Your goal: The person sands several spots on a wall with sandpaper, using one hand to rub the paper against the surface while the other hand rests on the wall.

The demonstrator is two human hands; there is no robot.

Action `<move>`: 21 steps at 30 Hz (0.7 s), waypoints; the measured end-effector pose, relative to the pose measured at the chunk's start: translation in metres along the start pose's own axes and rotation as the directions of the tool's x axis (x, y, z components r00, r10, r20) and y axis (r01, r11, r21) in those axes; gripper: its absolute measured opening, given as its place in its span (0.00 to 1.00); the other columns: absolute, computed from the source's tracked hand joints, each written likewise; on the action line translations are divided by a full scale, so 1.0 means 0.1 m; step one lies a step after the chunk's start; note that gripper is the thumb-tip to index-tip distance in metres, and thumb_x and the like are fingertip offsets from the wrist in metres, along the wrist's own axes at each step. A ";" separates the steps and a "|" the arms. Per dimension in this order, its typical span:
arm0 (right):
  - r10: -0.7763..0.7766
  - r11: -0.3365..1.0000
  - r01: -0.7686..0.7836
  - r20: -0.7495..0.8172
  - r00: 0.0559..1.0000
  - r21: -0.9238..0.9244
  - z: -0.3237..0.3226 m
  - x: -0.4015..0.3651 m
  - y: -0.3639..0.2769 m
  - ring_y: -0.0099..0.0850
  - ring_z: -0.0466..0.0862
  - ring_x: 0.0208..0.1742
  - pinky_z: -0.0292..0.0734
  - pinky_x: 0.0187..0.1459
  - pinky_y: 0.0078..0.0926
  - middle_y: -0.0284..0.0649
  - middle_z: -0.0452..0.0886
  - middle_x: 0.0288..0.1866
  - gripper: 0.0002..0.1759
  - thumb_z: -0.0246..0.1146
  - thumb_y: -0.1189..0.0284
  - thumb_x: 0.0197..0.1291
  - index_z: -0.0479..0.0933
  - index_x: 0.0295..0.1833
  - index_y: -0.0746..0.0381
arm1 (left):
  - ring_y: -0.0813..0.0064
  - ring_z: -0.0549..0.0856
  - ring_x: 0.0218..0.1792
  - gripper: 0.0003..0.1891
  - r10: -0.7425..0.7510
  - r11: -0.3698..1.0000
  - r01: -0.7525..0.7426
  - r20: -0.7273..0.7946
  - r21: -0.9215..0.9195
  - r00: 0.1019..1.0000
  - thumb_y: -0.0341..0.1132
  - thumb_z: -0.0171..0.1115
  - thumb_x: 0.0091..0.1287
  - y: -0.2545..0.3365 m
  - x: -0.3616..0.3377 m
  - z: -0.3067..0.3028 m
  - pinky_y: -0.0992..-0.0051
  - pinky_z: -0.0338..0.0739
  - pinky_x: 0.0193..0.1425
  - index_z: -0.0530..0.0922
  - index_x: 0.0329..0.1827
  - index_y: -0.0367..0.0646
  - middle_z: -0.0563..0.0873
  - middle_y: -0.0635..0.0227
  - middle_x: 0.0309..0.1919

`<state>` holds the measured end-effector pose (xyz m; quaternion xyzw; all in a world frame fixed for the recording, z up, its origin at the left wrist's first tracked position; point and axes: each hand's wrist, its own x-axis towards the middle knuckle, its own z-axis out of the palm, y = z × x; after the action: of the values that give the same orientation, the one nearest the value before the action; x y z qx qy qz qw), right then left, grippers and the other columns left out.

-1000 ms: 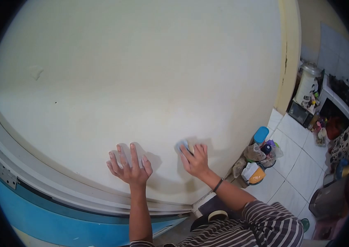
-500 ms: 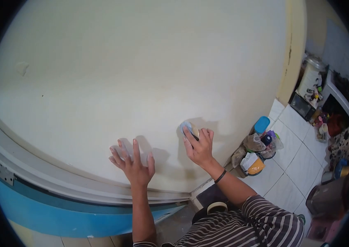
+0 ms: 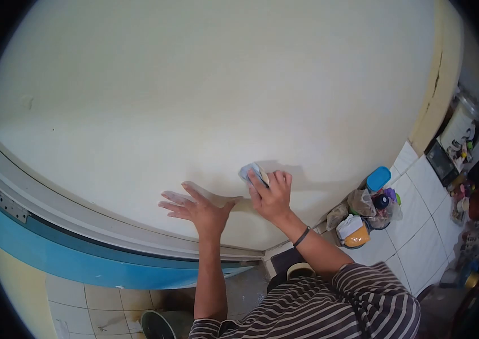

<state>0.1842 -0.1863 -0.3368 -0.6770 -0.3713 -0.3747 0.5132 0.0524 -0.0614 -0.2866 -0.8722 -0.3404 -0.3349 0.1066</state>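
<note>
My right hand [image 3: 272,194] presses a small pale blue-grey pad [image 3: 249,170] with a cream side against the off-white wall [image 3: 222,113]. The fingers wrap round the pad, and its exact kind is hard to make out. To the left, my left hand [image 3: 203,213] rests on the same wall with fingers spread and nothing in it. White dust or paste shows on those fingers. A dark band circles my right wrist.
A blue door [image 3: 81,263] with a pale frame [image 3: 70,209] runs along the lower left. On the tiled floor at right stand a blue-lidded container [image 3: 378,178] and several bagged items [image 3: 361,201]. A bucket [image 3: 166,325] sits at the bottom. Household goods crowd the far right.
My left hand has shifted right and turned, its fingers now pointing left. My right hand still holds the pad at the wall, slightly further left. The view has tilted, bringing the bucket into sight.
</note>
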 end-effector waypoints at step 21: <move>-0.004 0.996 0.012 -0.092 0.996 0.089 0.21 0.44 -0.30 0.38 0.73 0.38 0.61 0.47 0.40 0.39 0.77 0.36 0.27 0.72 0.69 0.57 0.84 0.64 0.59 | 0.09 0.21 0.74 0.90 -0.046 0.998 0.050 -0.111 0.037 0.993 0.60 0.91 0.35 -0.09 -0.08 0.45 0.08 0.38 0.61 0.18 0.84 0.47 0.18 0.19 0.75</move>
<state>0.1798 -0.1545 -0.2893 -0.6338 -0.3667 -0.3904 0.5581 0.0651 -0.0401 -0.3266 -0.8416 -0.3615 -0.3781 0.1345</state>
